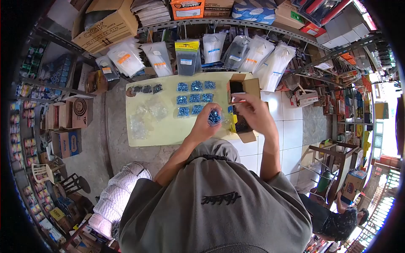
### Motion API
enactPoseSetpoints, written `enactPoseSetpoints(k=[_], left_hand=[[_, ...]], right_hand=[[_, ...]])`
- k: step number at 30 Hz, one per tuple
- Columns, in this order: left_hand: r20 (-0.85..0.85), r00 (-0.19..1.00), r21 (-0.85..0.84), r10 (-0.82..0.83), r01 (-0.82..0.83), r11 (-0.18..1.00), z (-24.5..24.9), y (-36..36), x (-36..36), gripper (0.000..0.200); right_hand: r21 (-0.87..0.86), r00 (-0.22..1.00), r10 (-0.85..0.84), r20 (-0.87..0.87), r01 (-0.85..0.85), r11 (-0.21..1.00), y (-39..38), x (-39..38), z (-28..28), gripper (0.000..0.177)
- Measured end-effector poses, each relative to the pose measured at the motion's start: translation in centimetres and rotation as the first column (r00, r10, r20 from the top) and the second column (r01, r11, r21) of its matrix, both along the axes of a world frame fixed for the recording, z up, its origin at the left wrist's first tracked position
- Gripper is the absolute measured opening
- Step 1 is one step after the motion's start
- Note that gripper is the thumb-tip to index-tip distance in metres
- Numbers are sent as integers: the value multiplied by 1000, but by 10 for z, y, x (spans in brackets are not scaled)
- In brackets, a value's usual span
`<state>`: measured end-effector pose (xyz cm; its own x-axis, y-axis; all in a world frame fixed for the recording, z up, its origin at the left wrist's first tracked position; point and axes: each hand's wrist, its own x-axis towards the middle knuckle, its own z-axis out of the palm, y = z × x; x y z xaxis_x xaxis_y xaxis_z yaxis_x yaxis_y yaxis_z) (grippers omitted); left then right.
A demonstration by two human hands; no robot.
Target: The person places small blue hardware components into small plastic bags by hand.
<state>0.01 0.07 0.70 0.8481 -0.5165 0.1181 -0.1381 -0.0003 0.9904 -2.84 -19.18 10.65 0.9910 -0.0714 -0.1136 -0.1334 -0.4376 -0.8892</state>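
My left hand (pixel 204 122) is closed around a small clear plastic bag of blue pieces (pixel 215 117), just over the near edge of the pale yellow table (pixel 168 126). Slightly smeared by motion, my right hand (pixel 255 111) hangs over two open cardboard boxes with its fingers apart. The farther box (pixel 237 87) has dark contents; the nearer box (pixel 241 124), with a yellow side, has small dark pieces in it. Several filled bags of blue pieces (pixel 195 98) lie in rows beyond my left hand.
Clear plastic bags (pixel 145 118) and some bags of dark pieces (pixel 147 89) lie on the table's left. Packs of cable ties (pixel 213 48) hang from the shelf behind it. White rope rolls (pixel 122 194) stand at my left. Another person (pixel 333 219) is at the lower right.
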Motion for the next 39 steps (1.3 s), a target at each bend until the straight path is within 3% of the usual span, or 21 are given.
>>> enactPoseSetpoints(k=[1, 3, 5, 7, 10, 11, 14, 18, 20, 21, 23, 24, 27, 28, 32, 33, 35, 37, 39], left_hand=[[1, 1000, -26, 9, -9, 1000, -1, 0, 0, 38], [-1, 1000, -20, 11, -11, 1000, -2, 1, 1, 38], [-4, 1000, -18, 10, -10, 1000, -3, -1, 1, 38], [-4, 999, -7, 32, -32, 999, -6, -1, 0, 39], [28, 998, -23, 56, -55, 998, -3, -2, 0, 38], [30, 998, -24, 61, -60, 998, -2, -2, 0, 38], [26, 998, -5, 65, -65, 998, 0, 3, 2, 37], [40, 996, 21, 78, -79, 997, -4, 5, 3, 37], [48, 995, 30, 84, -85, 996, -3, 6, 3, 36], [32, 996, 31, 85, -86, 996, -2, 6, 2, 39], [17, 996, 35, 89, -90, 995, -1, 7, 1, 42], [17, 995, 25, 101, -101, 995, -1, 7, 2, 42], [-14, 991, 16, 130, -130, 991, -4, 10, 0, 42], [-44, 988, 15, 145, -145, 989, -6, 11, 0, 42], [-105, 982, 38, 155, -151, 988, -11, 13, 0, 42], [-104, 982, 43, 155, -151, 988, -10, 13, 1, 42], [-103, 982, 49, 157, -153, 987, -9, 10, 2, 42], [-89, 982, 43, 165, -162, 986, -8, 9, 4, 42], [-86, 981, 51, 174, -170, 984, -8, 9, 4, 42]], right_hand=[[0, 1000, -1, -2, 1, 1000, -7, 2, -5, 25], [29, 984, -159, -82, 162, 986, -23, 8, -18, 23], [-14, 976, -173, -129, 172, 985, -48, 9, -58, 27], [-280, 973, -50, -224, -15, 960, -69, 5, -115, 24], [-404, 985, -80, -150, 12, 915, -75, -20, -230, 21], [-405, 986, -75, -148, 9, 914, -72, -22, -230, 21], [-433, 967, -252, -27, 216, 875, -61, -14, -225, 22], [-354, 957, -258, 134, 290, 889, -64, 26, -202, 22], [-336, 951, -100, 294, 201, 920, -69, 54, -201, 21], [-332, 951, -99, 294, 198, 922, -75, 66, -209, 21], [-455, 993, 75, 87, -27, 890, -92, 86, -236, 22], [-513, 996, 84, -43, -94, 853, -95, 95, -238, 23], [-614, 973, 165, -164, -232, 754, -106, 115, -239, 23], [-506, 897, 36, -440, -281, 816, -100, 123, -224, 20], [-389, 772, 12, -635, -334, 859, -91, 118, -199, 12], [-389, 771, 11, -637, -333, 859, -93, 119, -206, 12], [-402, 726, 130, -675, -509, 761, -101, 121, -229, 10], [-363, 702, 141, -698, -516, 776, -102, 113, -236, 8], [-602, 872, 257, -416, -476, 641, -101, 102, -245, 9]])
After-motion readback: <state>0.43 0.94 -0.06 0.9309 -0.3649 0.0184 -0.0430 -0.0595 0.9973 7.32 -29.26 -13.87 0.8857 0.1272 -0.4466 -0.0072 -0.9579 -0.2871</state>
